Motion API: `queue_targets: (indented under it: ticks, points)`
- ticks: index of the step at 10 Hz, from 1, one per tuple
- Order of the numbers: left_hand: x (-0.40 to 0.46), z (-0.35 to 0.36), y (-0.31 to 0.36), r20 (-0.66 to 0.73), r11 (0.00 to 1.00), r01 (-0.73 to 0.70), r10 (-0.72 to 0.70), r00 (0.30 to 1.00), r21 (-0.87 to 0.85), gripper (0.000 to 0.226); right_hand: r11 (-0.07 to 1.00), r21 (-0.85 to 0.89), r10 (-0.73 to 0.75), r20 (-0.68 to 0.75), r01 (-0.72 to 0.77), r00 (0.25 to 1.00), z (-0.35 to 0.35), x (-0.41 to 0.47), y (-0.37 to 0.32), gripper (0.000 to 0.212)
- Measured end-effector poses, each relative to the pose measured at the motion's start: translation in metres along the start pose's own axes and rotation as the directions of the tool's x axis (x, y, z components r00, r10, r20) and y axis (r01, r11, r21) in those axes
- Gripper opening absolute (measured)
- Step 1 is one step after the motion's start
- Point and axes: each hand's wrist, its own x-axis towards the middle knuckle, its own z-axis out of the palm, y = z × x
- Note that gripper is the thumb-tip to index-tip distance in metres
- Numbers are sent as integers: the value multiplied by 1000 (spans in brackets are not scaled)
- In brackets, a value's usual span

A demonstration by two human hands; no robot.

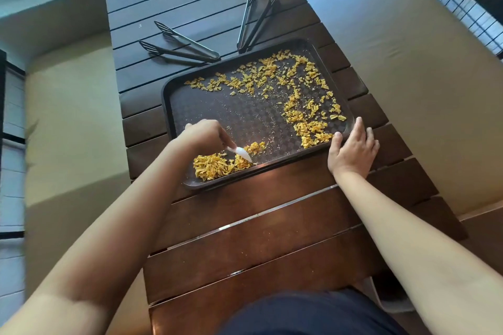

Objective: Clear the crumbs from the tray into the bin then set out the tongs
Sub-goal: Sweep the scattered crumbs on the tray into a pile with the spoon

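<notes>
Currently left hand (202,133) grips white scraper (243,153) in crumbs (217,167) at tray's (174,106) 7 o'clock; right hand (351,149) flat, fingers straight, on 4 o'clock corner.

tongs (187,47) behind tray (174,106), near slats (245,239) bare

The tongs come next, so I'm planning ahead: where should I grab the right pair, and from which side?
Grip the right tongs near the hinge end beside the tray, where both arms meet. Come from above: they lie flat, tips splayed away from you.
</notes>
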Motion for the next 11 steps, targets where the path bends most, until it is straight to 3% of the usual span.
queue_targets:
  ticks: [1, 2, 4, 6, 8, 11]
  points:
    - [10, 4, 5, -52, 936, 4, -24, 998, -353, 23, 1000, 4, 1, 0, -1, 1000, -1, -1, 0, 69]
    - [19, 14, 15, -114, 898, 19, -77, 990, -440, 20, 1000, 8, -3, -2, 3, 1000, -1, -1, 0, 68]
    - [25, 30, 27, -66, 853, 49, -97, 993, -519, 16, 1000, 12, -2, -4, 2, 1000, -1, -1, 0, 69]
    - [12, 19, 4, 48, 945, 30, -16, 999, -324, 20, 1000, 6, -3, -4, 3, 1000, 0, -1, 1, 69]
    - [24, 15, 14, -87, 854, 11, -66, 994, -521, 21, 1000, 13, -9, -3, 9, 1000, 0, -1, 1, 68]
    - [23, 31, 21, -103, 966, -79, 55, 993, -247, 18, 1000, 8, -8, -9, 8, 1000, 0, 0, 3, 68]
